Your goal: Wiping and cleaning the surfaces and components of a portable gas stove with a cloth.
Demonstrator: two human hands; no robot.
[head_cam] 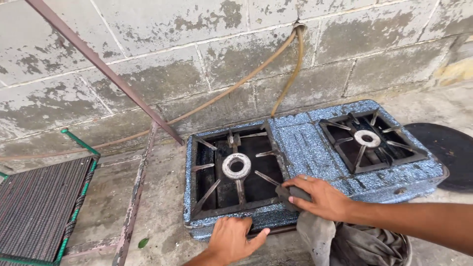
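A blue speckled two-burner gas stove (305, 148) sits on the concrete ground against a block wall. My right hand (320, 198) presses a small dark grey pad (288, 195) onto the stove's front edge, beside the left burner (236, 166). Down at the near left corner, my left hand (235, 237) lies flat on the stove's front rim, fingers spread, holding nothing. The right burner (367, 138) is untouched.
Two tan hoses (290, 74) run from the wall down behind the stove. A rusty metal frame bar (133, 197) lies left of it, beside a woven stool seat (39, 207). A round black plate (451, 150) lies at right. A bucket with grey cloth (364, 244) stands below my right arm.
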